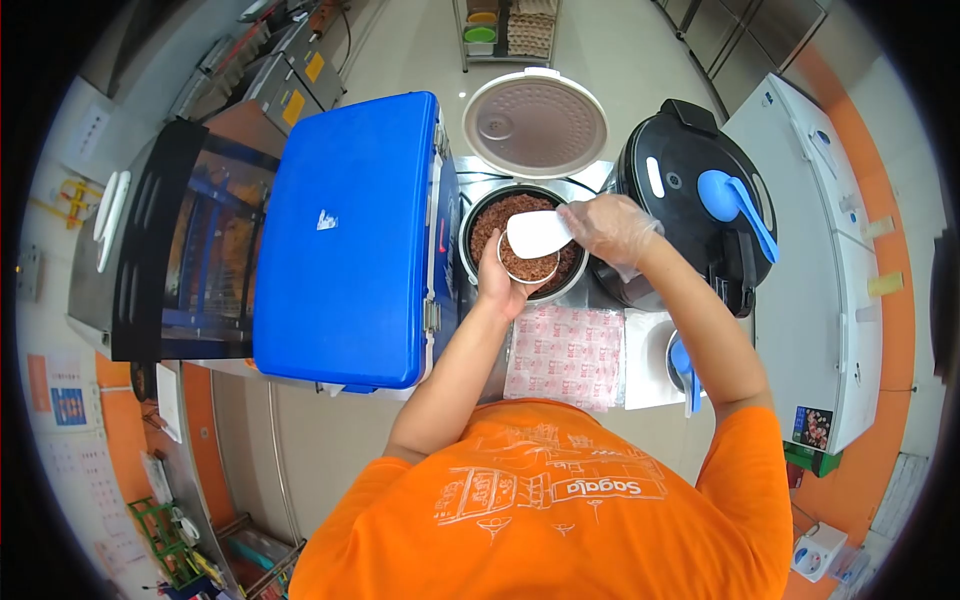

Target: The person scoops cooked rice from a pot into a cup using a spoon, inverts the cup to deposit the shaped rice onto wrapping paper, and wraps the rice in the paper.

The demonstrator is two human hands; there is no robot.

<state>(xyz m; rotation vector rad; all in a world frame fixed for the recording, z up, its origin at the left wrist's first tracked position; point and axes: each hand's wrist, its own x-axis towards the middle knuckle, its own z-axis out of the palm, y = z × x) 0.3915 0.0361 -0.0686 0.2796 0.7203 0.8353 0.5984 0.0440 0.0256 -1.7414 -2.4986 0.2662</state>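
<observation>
The small round bowl with a white rim (pixel 557 266) sits in my left hand (pixel 500 282), over the near part of an open cooker pot with a dark inner rim (pixel 464 240). Inside the bowl is reddish-brown cooked grain (pixel 525 265), and more of it lies in the pot around and beyond. As I judge it, this calls for a steady, level bowl held over the pot, so that stray grains drop back inside. I would work the paddle with short, light strokes, its face nearly flat; a hard push could tip the bowl or crush the grain.

The left fingers are clamped on the bowl, cupping its left side and underside, with the mouth left free. The right hand (pixel 612 232), in a clear plastic glove, has its fingers closed on the flat white paddle (pixel 537 233). That blade reaches leftward across the far part of the bowl's mouth; I cannot tell whether it touches the grain.

Beyond the pot stands its raised pale oval lid (pixel 540 115). To the right is a large black cooker (pixel 670 150) with a blue ladle (pixel 717 195) on top; to the left, a big blue box (pixel 345 240). Pink-and-white printed paper (pixel 565 350) lies on the table, nearer my body.
</observation>
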